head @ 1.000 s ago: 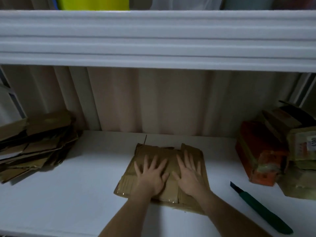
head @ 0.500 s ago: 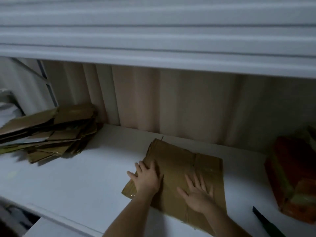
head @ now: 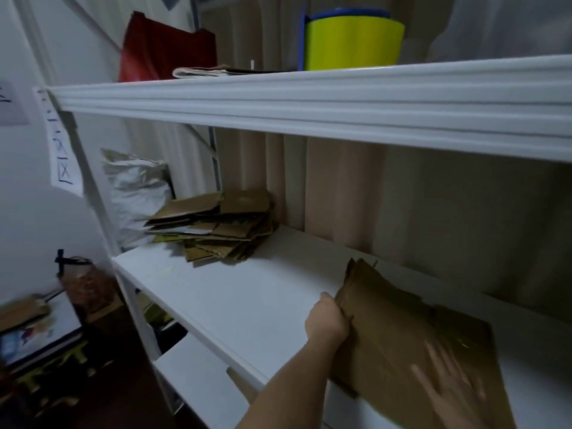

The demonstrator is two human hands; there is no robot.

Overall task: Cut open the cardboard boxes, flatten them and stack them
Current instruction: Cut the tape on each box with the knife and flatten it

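The left hand (head: 328,320) has its fingers curled round the left edge of a flattened brown cardboard box (head: 399,329), thumb on the near side — a firm grip on the sheet's rim. The right hand (head: 448,388) lies with straight, spread fingers flat on top of the same cardboard, near its front right corner (it is blurred, so finer detail is lost). Both bare forearms reach in from the lower edge of the view.

The flattened box rests on the white shelf board (head: 247,298), its left side tilted up off the board in the left hand's grip. Well to the left of this box, at the back of the same board, sits an untidy stack of flattened brown cardboard pieces (head: 216,224), with a crumpled white bag (head: 136,187) just beyond it against the wall.

Above the box runs the white ribbed edge of the upper shelf (head: 340,103), which carries a yellow and blue container (head: 353,41), a red bag (head: 164,48) and some flat papers (head: 210,72). A paper label with handwritten characters (head: 62,144) hangs on the shelf's left post — far left of the box.
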